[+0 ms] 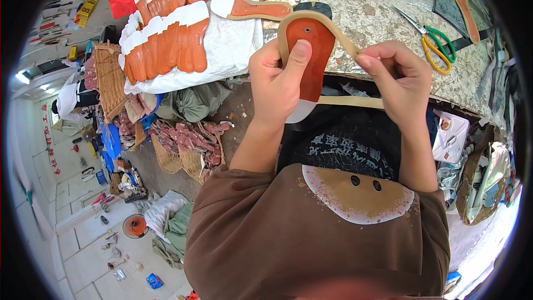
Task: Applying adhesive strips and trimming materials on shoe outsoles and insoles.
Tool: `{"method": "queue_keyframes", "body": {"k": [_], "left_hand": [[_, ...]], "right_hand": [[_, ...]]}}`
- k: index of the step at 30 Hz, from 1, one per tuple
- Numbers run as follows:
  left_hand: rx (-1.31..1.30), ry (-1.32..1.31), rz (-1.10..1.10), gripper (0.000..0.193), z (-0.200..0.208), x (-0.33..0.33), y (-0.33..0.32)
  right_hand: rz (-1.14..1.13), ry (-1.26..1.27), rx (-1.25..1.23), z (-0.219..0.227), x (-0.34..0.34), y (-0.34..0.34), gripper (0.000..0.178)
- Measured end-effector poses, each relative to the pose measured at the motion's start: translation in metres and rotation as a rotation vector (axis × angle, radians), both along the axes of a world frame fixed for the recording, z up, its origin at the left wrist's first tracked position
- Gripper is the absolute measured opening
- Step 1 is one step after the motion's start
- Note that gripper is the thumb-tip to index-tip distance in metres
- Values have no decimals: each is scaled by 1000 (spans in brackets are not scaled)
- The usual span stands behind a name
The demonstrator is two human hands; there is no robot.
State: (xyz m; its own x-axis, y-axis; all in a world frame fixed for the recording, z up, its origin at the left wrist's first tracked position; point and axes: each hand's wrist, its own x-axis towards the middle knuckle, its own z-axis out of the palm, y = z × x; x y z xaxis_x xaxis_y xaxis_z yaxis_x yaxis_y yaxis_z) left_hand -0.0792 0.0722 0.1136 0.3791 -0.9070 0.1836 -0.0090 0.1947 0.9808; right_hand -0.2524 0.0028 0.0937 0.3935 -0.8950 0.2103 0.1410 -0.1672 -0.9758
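Observation:
My left hand (277,80) grips an orange-brown shoe insole (317,78) upright above the table's near edge, thumb flat on its face. The insole has a small hole near its rounded top and a white lower end. A tan edging strip (302,16) curves round that top and leaves its right side. Thumb and fingers of my right hand (401,75) pinch this strip, pulled out to the right. A tan length of strip (352,101) also crosses below the insole, behind my right wrist. On the table behind lies another white-tipped insole (252,8) with tan edging.
Rows of white-tipped insoles (166,44) lie on white sheeting at the left. Scissors (430,41) with green and yellow handles rest on the worn tabletop (366,14) at right. Black printed cloth (344,144) covers my lap. Woven baskets and bundles (189,144) stand on the left floor.

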Motion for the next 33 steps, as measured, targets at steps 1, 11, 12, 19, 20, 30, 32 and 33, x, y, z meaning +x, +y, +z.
{"method": "queue_keyframes", "body": {"k": [1,11,12,19,20,30,32,33], "left_hand": [[1,0,0,28,0,-4,-2],[-111,240,109,18,-11,-25,-25],[-79,211,76,15,-11,-25,-27],[-11,332,66,17,-17,-22,-27],[12,333,81,21,-18,-22,-26],[-146,482,187,10,-33,-31,-22],[-326,-334,-157,10,-34,-10,-24],[-315,-444,-212,10,-34,-6,-25]], "right_hand": [[-18,-13,-27,0,5,1,7],[-71,140,-323,13,32,-9,10],[-53,205,-389,14,30,-15,11],[16,362,-459,-9,18,-12,18],[4,390,-477,-14,16,-9,20],[-17,441,-391,-28,-4,-4,19],[-56,411,-439,-22,-8,-7,15],[-9,311,-407,-19,-9,-8,13]]}}
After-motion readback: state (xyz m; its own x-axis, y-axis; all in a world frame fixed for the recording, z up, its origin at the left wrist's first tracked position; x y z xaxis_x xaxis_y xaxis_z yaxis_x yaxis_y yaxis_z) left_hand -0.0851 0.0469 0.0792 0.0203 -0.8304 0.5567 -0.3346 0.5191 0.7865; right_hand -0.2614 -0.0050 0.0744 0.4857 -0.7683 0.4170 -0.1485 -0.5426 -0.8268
